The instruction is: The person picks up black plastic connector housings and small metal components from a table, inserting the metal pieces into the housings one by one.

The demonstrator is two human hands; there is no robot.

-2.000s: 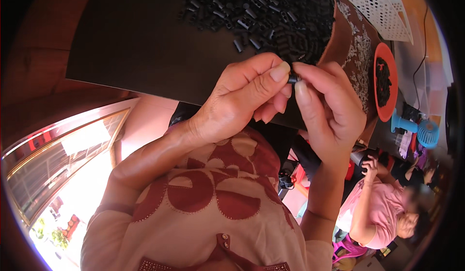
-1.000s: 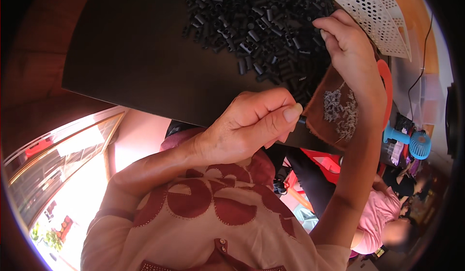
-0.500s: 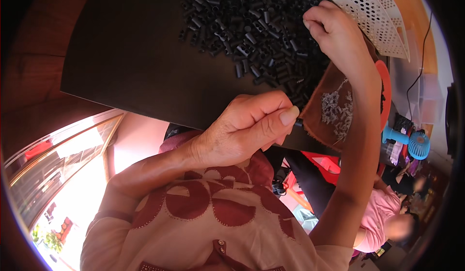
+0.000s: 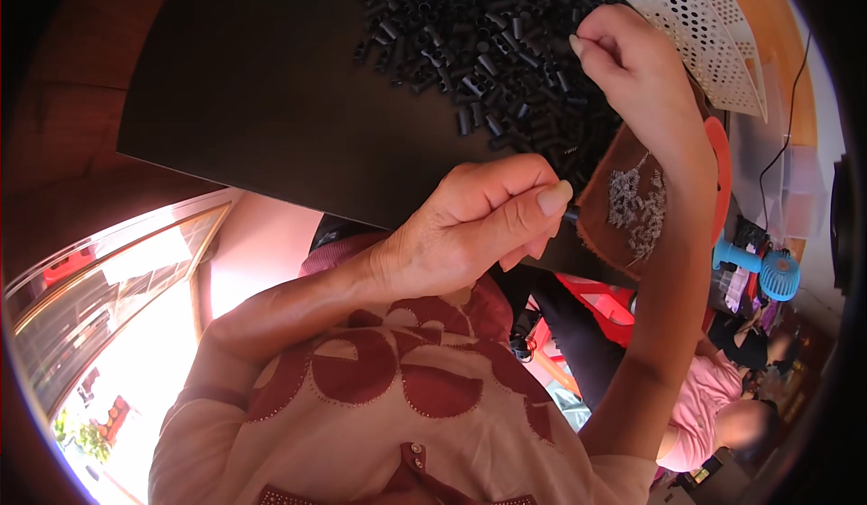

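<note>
We saw the left hand [image 4: 470,229] pinched narrow on a small black piece [image 4: 571,217] at the table [image 4: 262,98] edge. At two o'clock, the right hand [image 4: 632,71] curled over the pile of black tubes [image 4: 488,44]; we could not tell its grip.

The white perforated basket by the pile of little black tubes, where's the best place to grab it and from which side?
Probably by the near rim of the white perforated basket, coming from the right, away from the black tubes. The rim is a firm raised edge, and the right hand is already close beside it.
</note>
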